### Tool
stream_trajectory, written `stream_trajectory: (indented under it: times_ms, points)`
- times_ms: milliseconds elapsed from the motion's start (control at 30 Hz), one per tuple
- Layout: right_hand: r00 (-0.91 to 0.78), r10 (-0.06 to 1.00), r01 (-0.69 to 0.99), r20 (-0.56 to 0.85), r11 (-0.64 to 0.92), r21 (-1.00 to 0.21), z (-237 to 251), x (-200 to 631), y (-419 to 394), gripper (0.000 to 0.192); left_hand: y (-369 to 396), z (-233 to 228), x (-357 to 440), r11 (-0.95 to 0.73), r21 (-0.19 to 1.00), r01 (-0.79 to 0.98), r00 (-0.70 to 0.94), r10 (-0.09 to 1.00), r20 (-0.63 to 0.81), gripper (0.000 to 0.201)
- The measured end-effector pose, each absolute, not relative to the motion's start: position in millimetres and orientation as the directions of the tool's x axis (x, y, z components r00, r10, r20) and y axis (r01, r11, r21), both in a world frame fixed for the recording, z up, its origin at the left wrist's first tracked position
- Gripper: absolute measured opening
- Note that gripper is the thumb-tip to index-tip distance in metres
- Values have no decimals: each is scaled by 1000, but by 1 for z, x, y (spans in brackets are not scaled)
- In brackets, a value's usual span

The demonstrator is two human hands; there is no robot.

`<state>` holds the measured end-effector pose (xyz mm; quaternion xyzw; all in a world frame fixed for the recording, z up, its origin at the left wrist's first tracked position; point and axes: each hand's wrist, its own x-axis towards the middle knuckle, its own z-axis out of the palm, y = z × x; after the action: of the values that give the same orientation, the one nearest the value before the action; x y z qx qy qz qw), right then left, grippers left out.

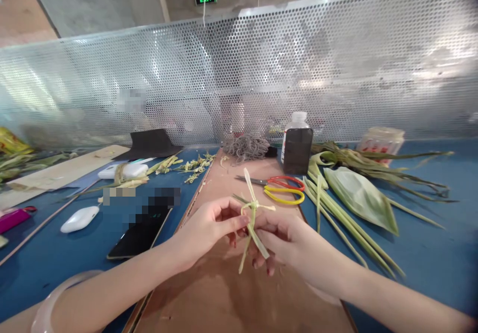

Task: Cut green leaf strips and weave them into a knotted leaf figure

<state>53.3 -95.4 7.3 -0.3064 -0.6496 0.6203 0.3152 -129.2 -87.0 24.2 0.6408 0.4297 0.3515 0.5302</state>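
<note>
— Over the brown board [231, 293], what's in each grip?
— Both pinch one knotted palm-leaf strip [252, 218]: the left hand [209, 231] at the knot's left side, the right hand [286, 241] around its lower tail.
— And around them?
— Red and yellow scissors [278, 187] lie just behind, loose leaf strips [343, 218] to the right, a dark bottle [297, 146] farther back, a phone [140, 236] left on the blue worktop [429, 253].

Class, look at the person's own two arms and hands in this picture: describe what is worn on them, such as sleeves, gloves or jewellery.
Both forearms are bare, with no sleeves in view and no gloves. The left hand has a pale, translucent bangle on its wrist. The right hand shows no ring or watch that I can make out.
</note>
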Motion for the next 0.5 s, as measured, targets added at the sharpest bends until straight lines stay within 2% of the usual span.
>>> stream_trajectory:
  times_ms: [133, 200, 267, 333, 400, 500]
  points:
    - [-628, 776, 25, 50, 84, -996, 6, 53, -98, 20, -86, 22, -130, -36, 984, 175, 384, 923, -35, 21]
    - [-591, 803, 174, 77, 220, -960, 6, 56, -100, 22, -86, 21, -130, -10, 985, 173, 375, 925, -57, 22]
    - [-507, 845, 377, 171, 396, -837, 10, 59, -102, 20, -87, 21, -131, 14, 985, 173, 361, 929, -77, 22]
    - [-449, 850, 453, 273, 481, -751, 20, 61, -109, 16, -88, 22, -130, 30, 986, 162, 352, 932, -86, 23]
    - [-465, 837, 328, 288, 465, -822, 33, 63, -119, 19, -88, 22, -130, 36, 987, 155, 350, 933, -88, 21]
    - [-609, 750, 109, 259, 402, -909, 41, 70, -139, 23, -87, 23, -130, 23, 985, 172, 341, 936, -81, 19]
